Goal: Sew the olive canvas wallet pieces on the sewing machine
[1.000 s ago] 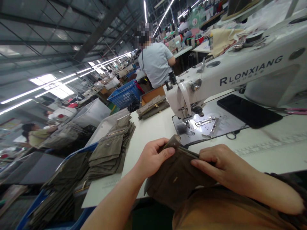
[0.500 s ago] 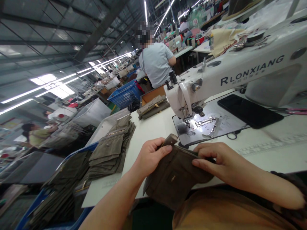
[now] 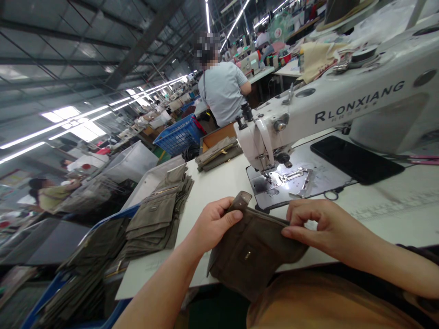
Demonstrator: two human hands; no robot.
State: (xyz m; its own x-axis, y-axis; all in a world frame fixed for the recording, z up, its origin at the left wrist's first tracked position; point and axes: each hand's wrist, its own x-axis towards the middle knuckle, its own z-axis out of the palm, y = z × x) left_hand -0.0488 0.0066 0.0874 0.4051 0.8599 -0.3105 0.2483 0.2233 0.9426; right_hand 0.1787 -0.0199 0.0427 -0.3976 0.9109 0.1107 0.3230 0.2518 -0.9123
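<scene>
The left forearm rises from the bottom edge, its hand (image 3: 216, 224) bent inward with the thumb on the near face of a brown cloth pouch (image 3: 260, 246) and the fingers curled behind; that hand grips the pouch near its upper left corner, beside a short tab (image 3: 244, 197) that sticks up; the right forearm slants in from the right edge, and the right hand (image 3: 318, 224) pinches the upper right edge between thumb and fingers; the pouch hangs tilted between the two hands, over the near edge of the table (image 3: 209, 194) and in front of the sewing machine (image 3: 322, 109).

Beyond the right hand, a black phone (image 3: 356, 159) lies under the machine's arm, partly over the metal plate (image 3: 274, 187); pink-handled scissors (image 3: 423, 159) lie farther right; to the left, a stack of similar cloth pieces (image 3: 154, 214) sits beside a blue bin (image 3: 125, 211) filled with more; a person in a pale shirt (image 3: 222, 89) sits behind the machine, near a blue basket (image 3: 180, 135).
</scene>
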